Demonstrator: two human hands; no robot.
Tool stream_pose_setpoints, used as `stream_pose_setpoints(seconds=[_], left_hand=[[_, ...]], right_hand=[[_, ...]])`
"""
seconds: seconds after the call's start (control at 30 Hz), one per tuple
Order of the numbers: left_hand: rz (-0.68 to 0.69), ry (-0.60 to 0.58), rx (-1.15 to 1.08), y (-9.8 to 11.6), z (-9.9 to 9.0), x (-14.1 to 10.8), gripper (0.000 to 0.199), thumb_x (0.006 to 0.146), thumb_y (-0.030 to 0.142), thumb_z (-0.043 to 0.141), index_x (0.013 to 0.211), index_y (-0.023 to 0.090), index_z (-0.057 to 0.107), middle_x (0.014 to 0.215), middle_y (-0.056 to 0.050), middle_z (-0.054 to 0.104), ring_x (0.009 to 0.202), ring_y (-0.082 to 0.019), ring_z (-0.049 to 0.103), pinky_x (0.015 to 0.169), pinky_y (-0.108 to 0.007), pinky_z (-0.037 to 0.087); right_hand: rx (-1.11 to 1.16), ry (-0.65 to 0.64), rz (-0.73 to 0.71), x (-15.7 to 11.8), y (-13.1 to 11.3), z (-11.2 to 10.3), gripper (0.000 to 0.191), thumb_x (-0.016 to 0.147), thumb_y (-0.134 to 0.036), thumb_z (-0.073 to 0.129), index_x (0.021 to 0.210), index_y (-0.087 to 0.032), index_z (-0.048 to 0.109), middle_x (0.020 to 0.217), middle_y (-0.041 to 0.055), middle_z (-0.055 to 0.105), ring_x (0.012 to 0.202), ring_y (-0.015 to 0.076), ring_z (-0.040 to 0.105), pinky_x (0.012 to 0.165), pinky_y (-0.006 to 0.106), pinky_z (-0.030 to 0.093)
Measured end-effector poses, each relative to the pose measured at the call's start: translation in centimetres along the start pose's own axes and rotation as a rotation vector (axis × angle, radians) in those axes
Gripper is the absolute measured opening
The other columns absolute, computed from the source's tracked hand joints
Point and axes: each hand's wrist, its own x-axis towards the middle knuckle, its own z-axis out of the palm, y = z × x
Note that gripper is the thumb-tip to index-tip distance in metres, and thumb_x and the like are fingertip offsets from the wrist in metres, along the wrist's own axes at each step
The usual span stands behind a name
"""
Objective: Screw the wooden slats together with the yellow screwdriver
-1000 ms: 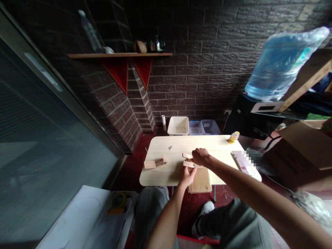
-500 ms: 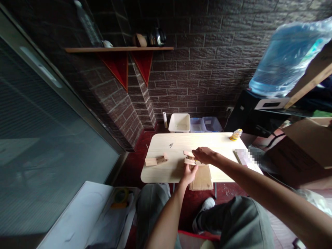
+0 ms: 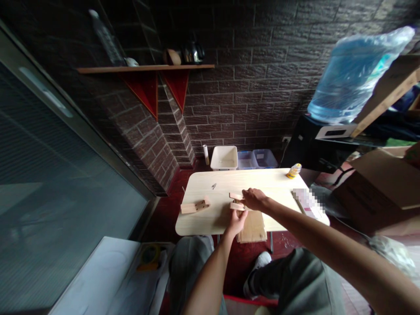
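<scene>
My left hand point(image 3: 236, 222) is closed around the near side of a small wooden assembly point(image 3: 236, 206), two pale wooden strips lying roughly parallel with parts between them. Over its right end, my right hand point(image 3: 255, 199) is closed with fingers pointing down into the gap; what they pinch is too small and hidden to make out. Beneath the hands, a piece of cardboard point(image 3: 252, 227) hangs past the near edge of the table point(image 3: 210, 223). On the left lies another wooden piece point(image 3: 193, 206) with dark holes. A small pile of dark screws or similar bits point(image 3: 214, 186) is behind it.
A small bottle with a yellow base point(image 3: 294, 171) stands at the table's far right, with a flat pad point(image 3: 303, 203) nearer. Behind the table are a white bin point(image 3: 224, 158) and blue plastic bins point(image 3: 264, 159). A water dispenser point(image 3: 311, 144) and cardboard box point(image 3: 374, 188) stand right.
The view has shifted slightly, so everything sits a little further left and lower. Both hands stay on the wooden assembly, with hardly any visible movement relative to the table.
</scene>
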Motion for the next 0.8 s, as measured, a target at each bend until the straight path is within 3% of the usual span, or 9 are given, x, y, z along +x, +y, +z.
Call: stream_pose_setpoints(seconds=[0.13,0.33,0.47,0.8], left_hand=[[-0.01,-0.015,-0.021,0.5,0.1,-0.1,0.053,0.09,0.039,0.079,0.137,0.021,0.064,0.143,-0.016,0.067,0.137,-0.03,0.061,0.122,-0.051,0.041],[0.002,-0.01,-0.015,0.3,0.0,-0.1,0.045,0.096,0.036,0.074,0.136,0.019,0.063,0.145,-0.013,0.064,0.135,-0.031,0.061,0.118,-0.058,0.045],[-0.01,-0.014,-0.012,-0.3,0.0,0.0,0.04,0.1,0.037,0.069,0.135,0.019,0.064,0.142,-0.012,0.064,0.13,-0.029,0.062,0.112,-0.056,0.052],[-0.045,-0.008,-0.018,-0.6,0.1,0.1,0.037,0.101,0.037,0.067,0.134,0.02,0.065,0.143,-0.012,0.063,0.126,-0.027,0.064,0.108,-0.052,0.055]], right_hand=[[-0.011,-0.035,-0.045,-0.3,-0.1,-0.4,0.038,0.103,-0.036,0.068,0.136,-0.018,0.064,0.131,0.0105,0.069,0.108,0.0251,0.072,0.09,0.046,0.063],[-0.035,-0.074,-0.123,-0.2,0.2,-1.3,0.035,0.103,-0.035,0.069,0.133,-0.018,0.065,0.129,0.0099,0.07,0.106,0.0245,0.072,0.09,0.045,0.063],[-0.036,-0.075,-0.122,0.1,0.5,-1.2,0.034,0.104,-0.036,0.068,0.133,-0.018,0.066,0.128,0.0098,0.07,0.105,0.024,0.073,0.089,0.045,0.063],[-0.037,-0.046,-0.049,0.9,0.1,0.1,0.037,0.103,-0.037,0.069,0.134,-0.017,0.065,0.131,0.0111,0.069,0.109,0.0253,0.072,0.092,0.046,0.062]])
